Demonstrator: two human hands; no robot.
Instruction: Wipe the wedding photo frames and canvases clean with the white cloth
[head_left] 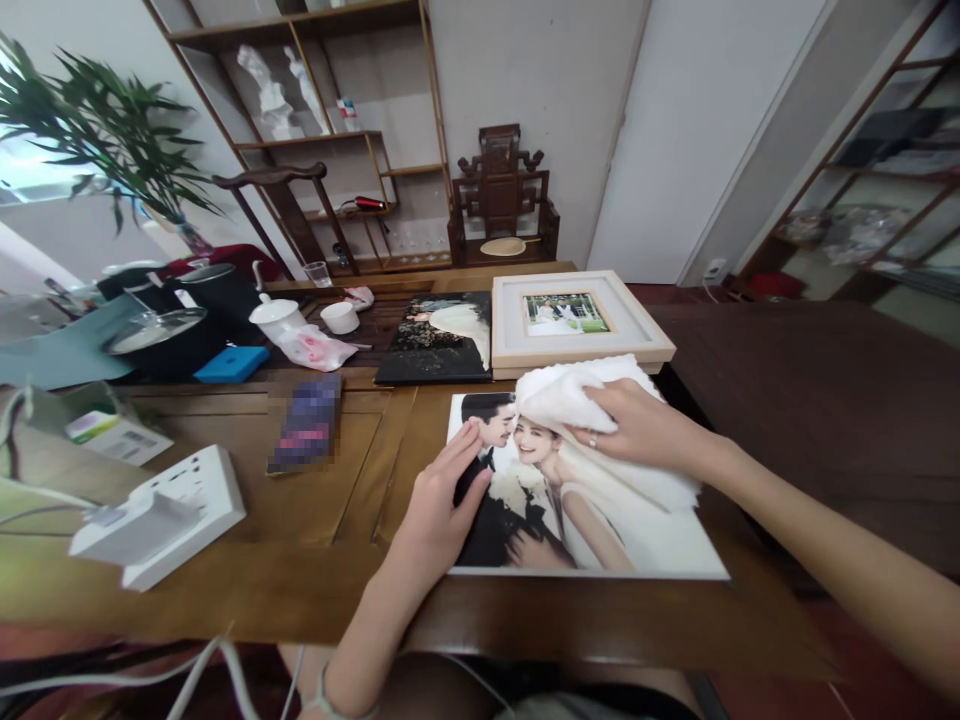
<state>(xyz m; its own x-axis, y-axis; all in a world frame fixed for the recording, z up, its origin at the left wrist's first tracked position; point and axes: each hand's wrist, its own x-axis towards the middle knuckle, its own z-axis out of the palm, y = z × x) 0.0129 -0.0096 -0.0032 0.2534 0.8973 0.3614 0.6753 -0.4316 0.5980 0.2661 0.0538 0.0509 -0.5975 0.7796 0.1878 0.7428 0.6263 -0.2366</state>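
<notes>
Gripped by the curled right hand (637, 428), a white cloth (559, 395) is pressed on the photo print (652, 545), which is pinned by the flat, open left hand (439, 512) at the table's (337, 490) near edge, long axis seemingly along that edge, top pointed away.

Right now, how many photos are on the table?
3: a large print under the left hand and right hand, a dark print behind it, a framed photo beside that.

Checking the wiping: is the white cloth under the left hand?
No, the white cloth is under the right hand; the left hand rests bare on the photo print.
</notes>
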